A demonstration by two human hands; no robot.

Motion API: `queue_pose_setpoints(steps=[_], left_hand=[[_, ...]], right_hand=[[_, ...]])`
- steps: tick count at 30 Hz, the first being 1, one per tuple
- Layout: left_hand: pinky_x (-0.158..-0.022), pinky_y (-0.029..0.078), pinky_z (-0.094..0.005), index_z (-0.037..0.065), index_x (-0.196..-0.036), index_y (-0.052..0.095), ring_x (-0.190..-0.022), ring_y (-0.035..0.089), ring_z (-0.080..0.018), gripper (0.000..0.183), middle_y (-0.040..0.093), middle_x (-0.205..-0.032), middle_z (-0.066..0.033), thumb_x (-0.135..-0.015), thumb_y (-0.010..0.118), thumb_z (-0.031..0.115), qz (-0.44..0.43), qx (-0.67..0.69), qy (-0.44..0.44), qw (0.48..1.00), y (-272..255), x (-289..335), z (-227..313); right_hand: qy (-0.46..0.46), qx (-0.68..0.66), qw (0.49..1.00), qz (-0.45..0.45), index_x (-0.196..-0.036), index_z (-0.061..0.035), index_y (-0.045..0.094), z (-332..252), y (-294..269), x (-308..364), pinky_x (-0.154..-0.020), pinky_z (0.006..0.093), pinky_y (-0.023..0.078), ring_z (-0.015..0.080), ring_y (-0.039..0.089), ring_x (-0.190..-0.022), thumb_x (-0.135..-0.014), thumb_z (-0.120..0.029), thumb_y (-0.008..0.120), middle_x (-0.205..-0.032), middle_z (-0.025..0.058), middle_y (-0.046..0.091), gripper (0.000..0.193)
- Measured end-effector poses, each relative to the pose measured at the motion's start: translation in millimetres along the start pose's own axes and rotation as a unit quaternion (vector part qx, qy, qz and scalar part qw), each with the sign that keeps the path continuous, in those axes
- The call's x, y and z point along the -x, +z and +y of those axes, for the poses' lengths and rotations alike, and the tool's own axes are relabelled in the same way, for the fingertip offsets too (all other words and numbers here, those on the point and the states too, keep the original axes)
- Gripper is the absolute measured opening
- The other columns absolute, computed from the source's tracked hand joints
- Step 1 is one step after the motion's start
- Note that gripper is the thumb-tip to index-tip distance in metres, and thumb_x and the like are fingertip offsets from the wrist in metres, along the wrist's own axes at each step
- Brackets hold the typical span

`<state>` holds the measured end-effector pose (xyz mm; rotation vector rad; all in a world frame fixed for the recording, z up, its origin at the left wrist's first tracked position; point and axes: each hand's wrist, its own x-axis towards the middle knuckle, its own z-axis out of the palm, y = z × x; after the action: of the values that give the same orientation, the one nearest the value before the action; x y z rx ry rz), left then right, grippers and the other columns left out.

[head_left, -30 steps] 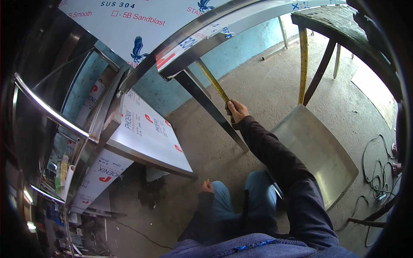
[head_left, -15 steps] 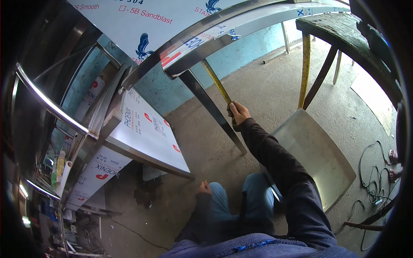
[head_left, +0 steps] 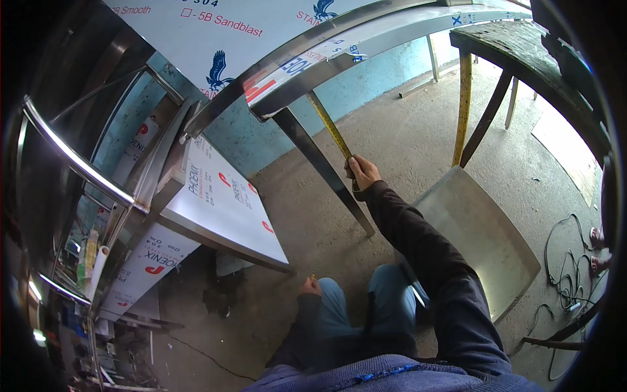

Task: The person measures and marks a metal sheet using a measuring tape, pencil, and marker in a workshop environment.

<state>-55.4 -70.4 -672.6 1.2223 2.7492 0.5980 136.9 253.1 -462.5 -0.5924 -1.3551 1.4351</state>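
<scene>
My right hand [head_left: 366, 173] is closed around a tape measure, its arm reaching forward. The yellow blade of the tape measure [head_left: 330, 127] runs up from my fist to the underside of a film-covered steel counter [head_left: 287, 90]. Beside the blade, a dark metal leg [head_left: 323, 168] slants down from the counter's corner to the floor. Low down, next to my knee, my left hand [head_left: 311, 287] is closed on a short thin yellowish stick [head_left: 313, 276], too small to name exactly.
At left stands a low film-covered steel shelf [head_left: 228, 196] with a curved metal tube [head_left: 78, 160] near it. A grey metal sheet [head_left: 483, 228] lies right of my arm. Tangled cables [head_left: 569, 281] lie on the floor; a worn table [head_left: 503, 46] stands at far right.
</scene>
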Motion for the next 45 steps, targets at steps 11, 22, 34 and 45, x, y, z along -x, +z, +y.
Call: queue_pose_setpoints(steps=[11,22,34,45], left_hand=[[-0.064,0.05,-0.0415,0.005,-0.085,0.058,-0.079,0.065,-0.0342,0.018,0.065,-0.081,-0.0169,-0.086,0.055,0.023,-0.035,-0.053,-0.026,0.998,-1,-4,-2],[-0.062,0.048,-0.0463,0.003,-0.086,0.056,-0.076,0.063,-0.0398,0.022,0.063,-0.075,-0.0209,-0.084,0.056,0.025,-0.038,-0.048,-0.023,0.998,-3,-5,1],[-0.056,0.041,-0.0251,0.001,-0.098,0.065,-0.055,0.043,-0.0107,0.03,0.043,-0.057,-0.0027,-0.096,0.049,0.026,0.215,0.347,0.353,0.842,-177,-101,280],[-0.053,0.037,-0.0228,-0.001,-0.101,0.064,-0.057,0.05,-0.0095,0.056,0.056,-0.068,-0.0042,-0.099,0.032,0.044,0.108,0.226,0.603,0.758,-354,-161,370]], right_hand=[[-0.032,0.003,0.999,0.0,-0.087,-0.0043,0.058,-3,4,2,-0.056,0.0264,0.04,0.0102,0.047,-0.061,-0.098,-0.021,0.045,-0.068,0.0013,0.053,0.024],[-0.023,0.015,1.0,0.006,-0.088,-0.0043,0.059,-8,3,3,-0.056,0.0268,0.04,0.0102,0.047,-0.061,-0.098,-0.022,0.046,-0.068,0.0011,0.053,0.024],[-0.047,0.038,0.998,0.014,-0.09,-0.005,0.06,3,2,-1,-0.055,0.0278,0.042,0.0106,0.049,-0.06,-0.098,-0.022,0.046,-0.066,0.0024,0.054,0.024],[-0.01,0.003,1.0,-0.003,-0.081,-0.0039,0.059,-14,5,2,-0.049,0.0273,0.039,0.0104,0.045,-0.053,-0.097,-0.033,0.046,-0.062,0.0016,0.051,0.036]])
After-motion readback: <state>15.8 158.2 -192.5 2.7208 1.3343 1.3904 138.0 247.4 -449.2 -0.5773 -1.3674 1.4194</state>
